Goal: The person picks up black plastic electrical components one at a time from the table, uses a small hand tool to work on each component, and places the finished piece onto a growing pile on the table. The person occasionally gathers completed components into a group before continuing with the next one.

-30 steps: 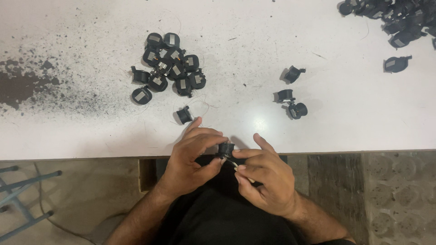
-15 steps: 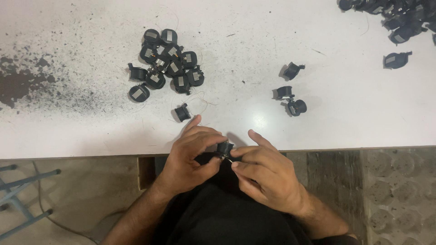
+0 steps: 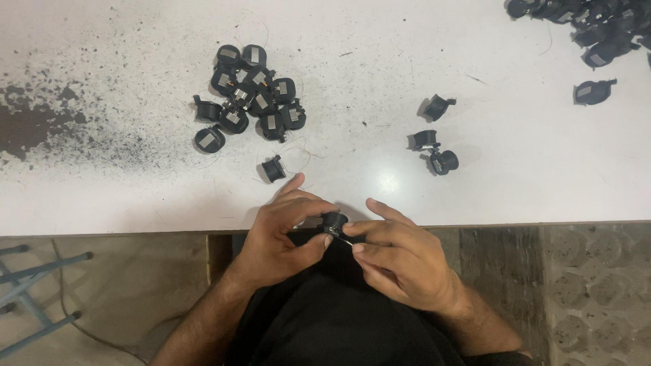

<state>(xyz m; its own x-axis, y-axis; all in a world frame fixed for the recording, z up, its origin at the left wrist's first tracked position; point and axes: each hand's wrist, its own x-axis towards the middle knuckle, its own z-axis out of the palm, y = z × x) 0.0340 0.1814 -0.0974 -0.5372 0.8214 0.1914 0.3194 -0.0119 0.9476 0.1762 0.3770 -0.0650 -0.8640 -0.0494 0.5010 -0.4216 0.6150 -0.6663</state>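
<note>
Head view: left hand [image 3: 281,237] pinches a small, light, rigid black bobbin [image 3: 333,221] by its round body just past the bench's [image 3: 475,196] near edge, right hand's [image 3: 400,261] fingers nipping its thin, bendable wire [image 3: 342,238].

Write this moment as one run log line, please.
left hand: holds black part | right hand: pinches thin wire at part | table: part pile, three loose parts
</note>
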